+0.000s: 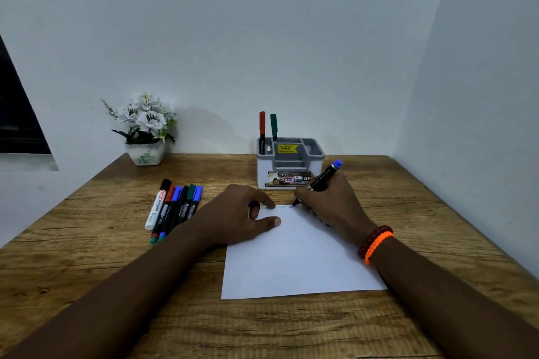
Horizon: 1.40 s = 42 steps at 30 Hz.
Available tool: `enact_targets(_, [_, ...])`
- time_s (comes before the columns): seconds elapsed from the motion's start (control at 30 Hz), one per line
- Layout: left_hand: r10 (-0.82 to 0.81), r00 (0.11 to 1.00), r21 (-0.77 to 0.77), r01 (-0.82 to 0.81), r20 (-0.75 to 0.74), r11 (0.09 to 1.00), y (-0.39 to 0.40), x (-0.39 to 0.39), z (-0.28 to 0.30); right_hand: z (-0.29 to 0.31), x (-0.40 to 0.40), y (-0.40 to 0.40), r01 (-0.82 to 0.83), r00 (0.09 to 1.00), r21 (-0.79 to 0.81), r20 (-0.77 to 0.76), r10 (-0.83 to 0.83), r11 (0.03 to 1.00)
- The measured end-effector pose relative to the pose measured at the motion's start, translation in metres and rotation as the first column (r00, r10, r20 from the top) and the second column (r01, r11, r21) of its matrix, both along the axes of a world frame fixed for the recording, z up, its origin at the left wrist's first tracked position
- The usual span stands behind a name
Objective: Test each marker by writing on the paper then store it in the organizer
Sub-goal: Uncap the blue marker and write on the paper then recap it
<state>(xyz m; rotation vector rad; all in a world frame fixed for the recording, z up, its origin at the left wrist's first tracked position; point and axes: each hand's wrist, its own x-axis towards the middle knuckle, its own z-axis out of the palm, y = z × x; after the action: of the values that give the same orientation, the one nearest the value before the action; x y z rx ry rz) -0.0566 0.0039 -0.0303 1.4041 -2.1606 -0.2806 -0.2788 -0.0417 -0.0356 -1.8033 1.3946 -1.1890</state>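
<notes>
My right hand [329,202] grips a black marker with a blue end [323,176], tip down on the top edge of the white paper [294,262], beside a short blue mark. My left hand [236,214] rests flat on the paper's top left corner, and a blue cap shows under its fingers. The white and grey organizer [290,165] stands behind the paper with a red marker [262,128] and a green marker [274,127] upright in its back left slot. Several markers [173,207] lie side by side on the table to the left.
A white pot of artificial flowers [145,128] stands at the back left of the wooden table [87,242]. Walls close off the back and the right side. A dark window opening is at the far left.
</notes>
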Motion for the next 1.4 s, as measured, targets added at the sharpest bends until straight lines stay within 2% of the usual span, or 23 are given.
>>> enact_targets(0.43, [0.008, 1.0, 0.001, -0.008, 0.006, 1.0, 0.0015, -0.0007, 0.001, -0.0049, -0.0006, -0.0063, 0.047, 0.998, 0.033, 0.042, -0.049, 0.998])
enact_targets(0.93, [0.023, 0.999, 0.012, -0.023, 0.026, 1.0, 0.0017, -0.0025, 0.0029, -0.002, -0.0024, -0.0027, 0.068, 0.998, -0.025, 0.003, -0.068, 0.997])
enact_targets(1.4, [0.026, 0.999, 0.015, -0.026, 0.022, 1.0, 0.0011, -0.0015, 0.0022, -0.0015, -0.004, -0.0005, 0.081, 0.996, 0.003, 0.029, -0.081, 0.997])
